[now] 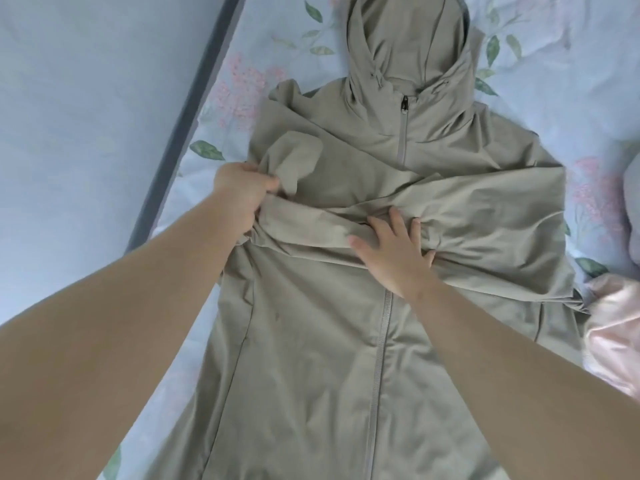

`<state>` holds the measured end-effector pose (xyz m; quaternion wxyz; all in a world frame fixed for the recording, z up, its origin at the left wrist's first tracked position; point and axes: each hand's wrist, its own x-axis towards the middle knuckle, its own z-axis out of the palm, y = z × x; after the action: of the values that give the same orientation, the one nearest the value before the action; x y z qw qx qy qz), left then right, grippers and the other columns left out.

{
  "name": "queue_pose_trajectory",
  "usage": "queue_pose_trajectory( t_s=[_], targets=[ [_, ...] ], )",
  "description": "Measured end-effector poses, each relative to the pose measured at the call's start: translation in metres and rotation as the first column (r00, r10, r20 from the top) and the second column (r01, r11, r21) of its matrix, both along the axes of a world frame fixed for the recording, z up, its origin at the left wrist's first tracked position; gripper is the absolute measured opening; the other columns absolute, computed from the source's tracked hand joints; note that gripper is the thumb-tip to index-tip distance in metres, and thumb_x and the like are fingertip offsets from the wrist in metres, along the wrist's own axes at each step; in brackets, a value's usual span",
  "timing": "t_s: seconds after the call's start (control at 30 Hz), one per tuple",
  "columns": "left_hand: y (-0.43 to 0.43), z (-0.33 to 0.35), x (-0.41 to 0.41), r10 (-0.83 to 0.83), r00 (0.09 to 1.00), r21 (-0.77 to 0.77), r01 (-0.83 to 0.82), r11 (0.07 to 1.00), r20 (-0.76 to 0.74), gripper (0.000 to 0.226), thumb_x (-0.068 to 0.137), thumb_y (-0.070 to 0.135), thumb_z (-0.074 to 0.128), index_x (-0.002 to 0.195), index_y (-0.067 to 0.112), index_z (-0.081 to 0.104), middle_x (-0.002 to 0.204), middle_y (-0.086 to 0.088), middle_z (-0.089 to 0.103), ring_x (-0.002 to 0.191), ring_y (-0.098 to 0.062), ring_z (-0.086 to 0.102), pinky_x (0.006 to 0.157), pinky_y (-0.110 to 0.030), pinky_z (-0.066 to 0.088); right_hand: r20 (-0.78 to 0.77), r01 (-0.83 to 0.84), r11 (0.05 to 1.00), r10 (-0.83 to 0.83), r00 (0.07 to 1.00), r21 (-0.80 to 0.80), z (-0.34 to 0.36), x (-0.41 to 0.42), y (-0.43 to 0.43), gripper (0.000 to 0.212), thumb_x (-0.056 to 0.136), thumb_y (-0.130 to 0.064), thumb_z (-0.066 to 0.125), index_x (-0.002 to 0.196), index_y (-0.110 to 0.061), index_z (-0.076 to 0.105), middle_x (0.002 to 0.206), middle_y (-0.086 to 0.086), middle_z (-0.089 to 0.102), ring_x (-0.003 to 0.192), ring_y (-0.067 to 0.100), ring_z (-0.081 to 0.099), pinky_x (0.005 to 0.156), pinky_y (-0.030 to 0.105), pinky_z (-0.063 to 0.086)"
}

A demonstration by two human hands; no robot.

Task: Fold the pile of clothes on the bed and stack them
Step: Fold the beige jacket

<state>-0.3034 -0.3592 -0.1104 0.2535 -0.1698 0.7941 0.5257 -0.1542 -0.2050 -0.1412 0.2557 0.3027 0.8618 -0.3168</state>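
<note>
A khaki hooded zip jacket (311, 341) lies front up on the floral bed sheet (242, 71), hood pointing away from me. Both sleeves are folded across its chest. My left hand (242, 199) grips the bunched fabric at the jacket's left edge, beside the cuff of the folded sleeve (294, 161). My right hand (394, 251) lies with spread fingers on the crossed sleeves in the middle of the chest, pressing them down.
A pink satin garment (613, 327) lies at the right edge, touching the jacket's side. A pale crumpled cloth (633, 202) is above it. The bed's grey edge (194, 95) runs diagonally on the left, with the floor beyond.
</note>
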Motion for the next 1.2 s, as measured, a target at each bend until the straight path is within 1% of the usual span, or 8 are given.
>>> queue_pose_trajectory(
  t_s=[0.1, 0.17, 0.3, 0.47, 0.6, 0.97, 1.07, 1.2],
  targets=[
    [-0.019, 0.018, -0.009, 0.327, 0.888, 0.613, -0.461, 0.642, 0.325, 0.024, 0.092, 0.004, 0.052, 0.07, 0.011, 0.057, 0.055, 0.0, 0.059, 0.049, -0.01, 0.06, 0.058, -0.024, 0.053, -0.066, 0.109, 0.988, -0.117, 0.991, -0.11, 0.004, -0.001, 0.006, 0.056, 0.093, -0.058, 0.035, 0.146, -0.039, 0.028, 0.158, -0.017, -0.001, 0.146, 0.019, -0.012, 0.114, 0.06, -0.002],
    [-0.039, 0.01, -0.006, 0.397, 0.816, 0.693, -0.571, 0.44, 0.42, 0.025, 0.096, 0.006, 0.043, 0.079, 0.01, 0.06, 0.075, -0.004, 0.066, 0.066, -0.017, 0.068, 0.068, -0.03, 0.056, -0.079, 0.139, 0.983, -0.149, 0.986, -0.121, 0.005, 0.0, 0.004, 0.057, 0.093, -0.058, 0.036, 0.146, -0.04, 0.026, 0.158, -0.019, 0.0, 0.146, 0.017, -0.013, 0.114, 0.059, -0.004],
    [-0.058, -0.012, 0.007, 0.338, 0.732, 0.595, -0.68, 0.429, 0.592, 0.033, 0.069, 0.006, 0.053, 0.101, 0.013, 0.059, 0.103, -0.004, 0.066, 0.106, -0.024, 0.062, 0.095, -0.035, 0.047, -0.076, 0.1, 0.994, -0.103, 0.992, -0.053, 0.001, 0.004, -0.003, 0.062, 0.091, -0.06, 0.037, 0.147, -0.041, 0.02, 0.158, -0.019, -0.005, 0.145, 0.016, -0.016, 0.114, 0.058, -0.005],
    [-0.04, -0.006, -0.007, 0.35, 0.812, 0.434, -0.556, 0.71, 0.467, 0.031, 0.093, 0.021, 0.053, 0.063, 0.021, 0.046, 0.042, 0.01, 0.041, 0.036, -0.004, 0.042, 0.061, -0.02, 0.041, -0.203, 0.156, 0.972, -0.119, 0.972, 0.177, 0.0, 0.007, -0.017, 0.05, 0.091, -0.04, 0.053, 0.139, -0.03, 0.039, 0.155, -0.003, 0.019, 0.143, 0.024, 0.011, 0.112, 0.054, 0.012],
    [-0.056, -0.004, -0.029, 0.516, 0.71, 0.526, -0.703, 0.478, 0.48, 0.023, 0.095, 0.027, 0.055, 0.075, 0.016, 0.054, 0.06, 0.006, 0.051, 0.053, -0.008, 0.05, 0.056, -0.023, 0.046, -0.426, 0.121, 0.911, 0.064, 0.902, 0.394, -0.004, 0.011, -0.026, 0.013, 0.083, -0.011, 0.061, 0.095, -0.013, 0.064, 0.106, 0.009, 0.057, 0.103, 0.035, 0.047, 0.088, 0.038, 0.027],
    [-0.072, -0.01, -0.031, 0.501, 0.723, 0.45, -0.689, 0.568, 0.475, 0.009, 0.089, 0.006, 0.06, 0.085, 0.013, 0.057, 0.081, 0.004, 0.06, 0.071, -0.009, 0.059, 0.064, -0.018, 0.049, -0.373, 0.197, 0.97, -0.131, 0.918, 0.144, 0.007, -0.006, -0.015, 0.027, 0.089, -0.02, 0.05, 0.115, -0.021, 0.056, 0.092, -0.004, 0.058, 0.1, 0.022, 0.051, 0.09, 0.037, 0.039],
    [-0.078, -0.006, -0.031, 0.52, 0.707, 0.549, -0.703, 0.451, 0.479, 0.01, 0.088, -0.001, 0.054, 0.092, 0.007, 0.059, 0.098, -0.007, 0.065, 0.092, -0.023, 0.063, 0.089, -0.035, 0.051, -0.289, 0.14, 0.98, -0.093, 0.953, 0.143, 0.006, -0.015, -0.018, 0.046, 0.09, -0.024, 0.05, 0.136, -0.028, 0.043, 0.118, 0.0, 0.052, 0.117, 0.024, 0.043, 0.102, 0.042, 0.036],
    [-0.09, -0.005, -0.035, 0.534, 0.693, 0.49, -0.72, 0.49, 0.484, 0.03, 0.089, 0.014, 0.063, 0.118, 0.011, 0.057, 0.115, -0.01, 0.064, 0.098, -0.026, 0.063, 0.076, -0.041, 0.054, -0.201, 0.063, 0.966, -0.013, 0.98, 0.249, 0.002, -0.018, -0.026, 0.059, 0.09, -0.027, 0.05, 0.145, -0.033, 0.028, 0.144, -0.003, 0.034, 0.13, 0.025, 0.029, 0.106, 0.04, 0.025]
  ],
)
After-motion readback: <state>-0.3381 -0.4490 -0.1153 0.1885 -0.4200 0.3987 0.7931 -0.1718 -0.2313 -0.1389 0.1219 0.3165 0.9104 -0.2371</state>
